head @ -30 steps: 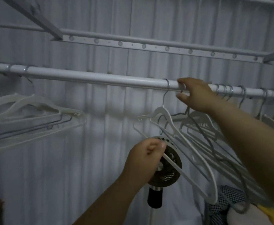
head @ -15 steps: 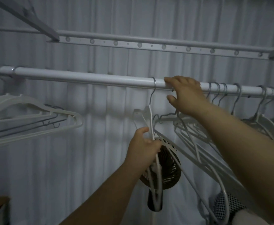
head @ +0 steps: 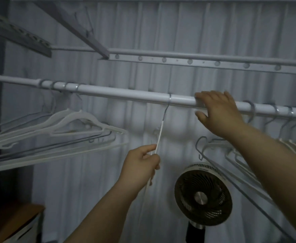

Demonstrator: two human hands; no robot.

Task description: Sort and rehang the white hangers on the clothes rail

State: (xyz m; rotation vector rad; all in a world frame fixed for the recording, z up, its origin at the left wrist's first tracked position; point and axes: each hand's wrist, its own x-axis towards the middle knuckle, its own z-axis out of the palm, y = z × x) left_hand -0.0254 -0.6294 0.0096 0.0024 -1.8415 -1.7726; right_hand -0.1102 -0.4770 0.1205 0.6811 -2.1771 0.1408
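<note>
A white clothes rail runs across the view. One white hanger, seen edge-on, hangs from it by its metal hook near the middle. My left hand pinches that hanger's lower part. My right hand lies over the rail just right of the hook, fingers straight across the top and thumb below. A bunch of white hangers hangs at the left end of the rail. Several more white hangers crowd the right end, partly behind my right arm.
A round dark fan on a stand sits low behind the rail, right of centre. A grey pleated curtain covers the back. A second perforated bar runs above the rail. A wooden surface shows at lower left.
The single hanger has slid left along the rail, pulled by my left hand, away from the right bunch. My right hand stays on the rail. The view has turned left.
</note>
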